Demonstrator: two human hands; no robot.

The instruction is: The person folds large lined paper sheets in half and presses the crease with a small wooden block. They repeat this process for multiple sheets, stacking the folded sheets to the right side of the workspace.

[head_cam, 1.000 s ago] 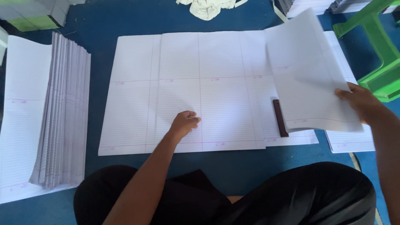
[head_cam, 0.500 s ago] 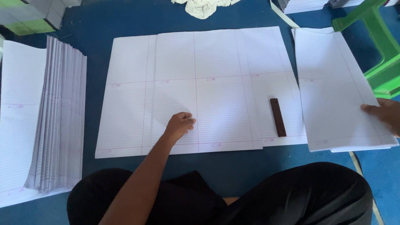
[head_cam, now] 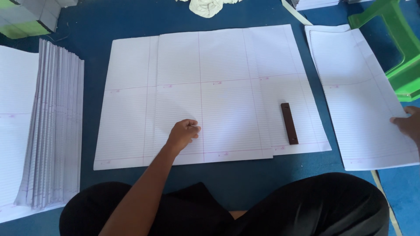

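Fingers of left hand (head_cam: pixel 183 132) curl on ruled sheets (head_cam: pixel 210 91); right hand (head_cam: pixel 409 126) grips side sheet (head_cam: pixel 358 94).

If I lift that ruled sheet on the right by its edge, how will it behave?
The ruled sheet looks thin and lies flat, so it would probably droop and feel light. The right hand touches only one edge; it may slide over the stack.

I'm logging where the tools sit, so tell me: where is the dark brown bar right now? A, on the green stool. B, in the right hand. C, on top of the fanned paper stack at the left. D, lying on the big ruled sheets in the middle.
D: the bar lies flat on the sheets, clear of both the left hand and the right hand.
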